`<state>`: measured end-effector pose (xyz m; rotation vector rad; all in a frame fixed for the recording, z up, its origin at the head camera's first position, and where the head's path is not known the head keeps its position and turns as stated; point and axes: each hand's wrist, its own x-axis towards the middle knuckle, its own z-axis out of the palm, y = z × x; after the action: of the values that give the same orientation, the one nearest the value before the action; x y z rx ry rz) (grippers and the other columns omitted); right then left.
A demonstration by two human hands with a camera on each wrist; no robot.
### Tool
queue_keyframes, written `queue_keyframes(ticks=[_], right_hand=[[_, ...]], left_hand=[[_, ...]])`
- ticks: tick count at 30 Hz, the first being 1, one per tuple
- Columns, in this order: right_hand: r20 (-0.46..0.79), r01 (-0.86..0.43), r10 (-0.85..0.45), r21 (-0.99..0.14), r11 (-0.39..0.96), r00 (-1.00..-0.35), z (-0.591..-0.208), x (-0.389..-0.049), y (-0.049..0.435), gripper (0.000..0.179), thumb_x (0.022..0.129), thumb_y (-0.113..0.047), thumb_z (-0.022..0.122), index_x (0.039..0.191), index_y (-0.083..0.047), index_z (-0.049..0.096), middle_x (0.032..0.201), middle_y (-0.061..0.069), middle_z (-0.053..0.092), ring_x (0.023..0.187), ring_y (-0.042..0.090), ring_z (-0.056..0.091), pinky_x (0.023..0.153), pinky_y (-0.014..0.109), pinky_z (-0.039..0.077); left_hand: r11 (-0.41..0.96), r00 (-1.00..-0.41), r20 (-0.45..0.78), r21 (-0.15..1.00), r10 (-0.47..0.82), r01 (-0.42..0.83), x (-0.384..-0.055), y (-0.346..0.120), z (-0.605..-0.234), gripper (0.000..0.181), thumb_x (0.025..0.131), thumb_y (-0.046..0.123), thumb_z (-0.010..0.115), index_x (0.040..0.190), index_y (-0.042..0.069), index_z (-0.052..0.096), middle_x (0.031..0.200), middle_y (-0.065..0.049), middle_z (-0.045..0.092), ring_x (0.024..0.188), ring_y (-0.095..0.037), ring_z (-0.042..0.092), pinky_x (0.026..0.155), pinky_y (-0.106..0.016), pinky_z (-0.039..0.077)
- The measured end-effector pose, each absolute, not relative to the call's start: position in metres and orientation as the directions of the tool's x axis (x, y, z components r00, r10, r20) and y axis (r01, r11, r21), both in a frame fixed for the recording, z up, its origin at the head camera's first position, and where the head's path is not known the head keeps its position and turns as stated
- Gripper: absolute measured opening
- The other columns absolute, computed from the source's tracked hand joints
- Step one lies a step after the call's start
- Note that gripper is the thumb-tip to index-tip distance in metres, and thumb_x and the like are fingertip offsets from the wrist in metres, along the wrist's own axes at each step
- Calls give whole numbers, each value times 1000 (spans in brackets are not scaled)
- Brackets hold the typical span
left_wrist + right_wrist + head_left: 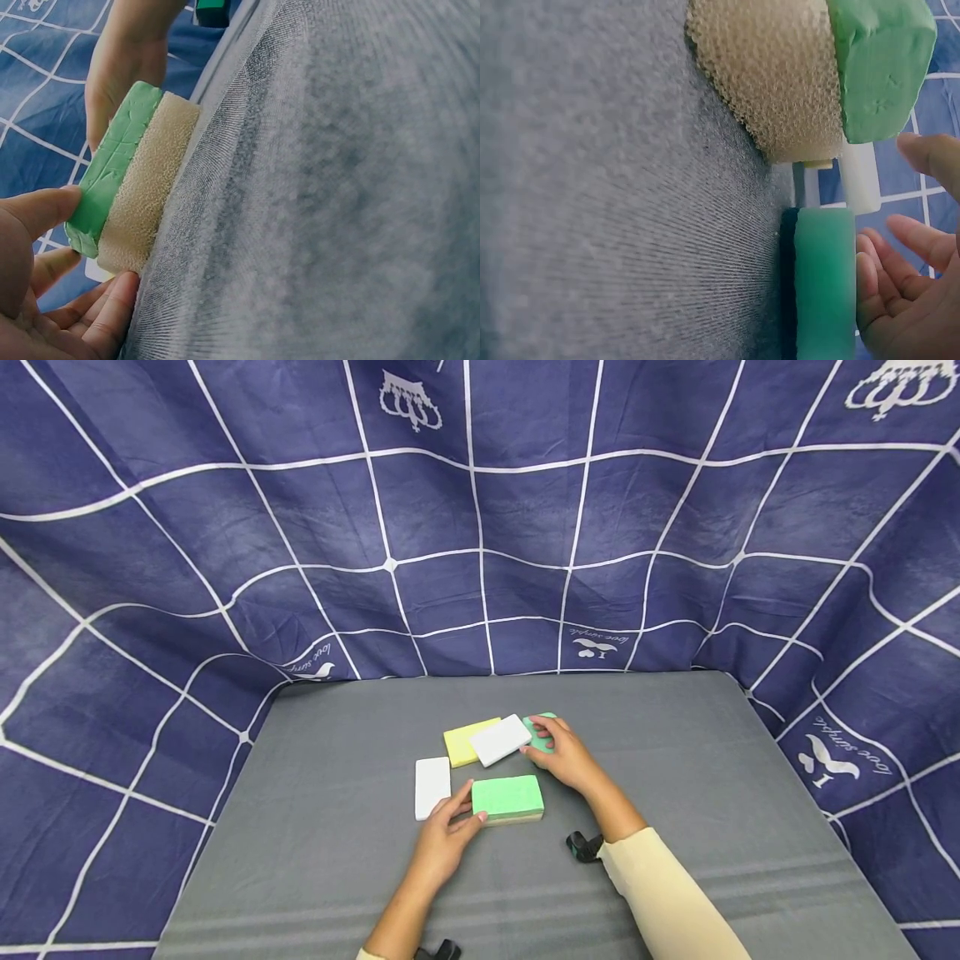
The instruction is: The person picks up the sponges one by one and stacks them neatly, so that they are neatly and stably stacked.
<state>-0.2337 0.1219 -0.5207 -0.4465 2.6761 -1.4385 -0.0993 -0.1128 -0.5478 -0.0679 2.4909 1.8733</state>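
Observation:
My left hand (441,839) holds the left end of a thick block (507,795), thumb and fingers at its corners. The left wrist view shows its smooth green, clay-like layer (118,161) over a porous beige sponge layer (154,176). My right hand (567,760) hovers with loosely bent fingers over a green sponge (825,285) that has a dark underside. Its thumb and index fingertips are close to the right end of a white sponge (500,741); contact cannot be made out. That white sponge lies slanted, partly over a yellow sponge (459,747).
Another white sponge (432,788) lies flat, just left of the green-topped block. All of it sits on a grey cloth-covered table (322,843). A blue curtain with white lines (525,518) hangs behind and at both sides. Dark straps (583,847) show at the wrists.

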Motion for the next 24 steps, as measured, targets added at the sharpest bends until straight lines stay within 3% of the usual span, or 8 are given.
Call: queue_keyframes(ticks=[14, 24], right_hand=[[23, -202, -313, -808, 554, -949, -524, -248, 121, 65, 87, -26, 80, 144, -9, 54, 131, 12, 61, 115, 26, 60, 102, 42, 49], [-64, -148, -303, -766, 626, -951, -522, -252, 119, 64, 88, -39, 78, 144, -15, 56, 128, 10, 56, 113, 23, 57, 95, 39, 49]], left_hand=[[281, -999, -44, 959, -18, -47, -100, -114, -548, 64, 92, 33, 75, 149, 17, 52, 134, -11, 61, 125, -27, 62, 99, -31, 57], [294, -999, -47, 955, -13, -49, -100, -114, -549, 64, 93, 34, 74, 150, 18, 51, 135, -11, 60, 126, -27, 61, 100, -32, 57]])
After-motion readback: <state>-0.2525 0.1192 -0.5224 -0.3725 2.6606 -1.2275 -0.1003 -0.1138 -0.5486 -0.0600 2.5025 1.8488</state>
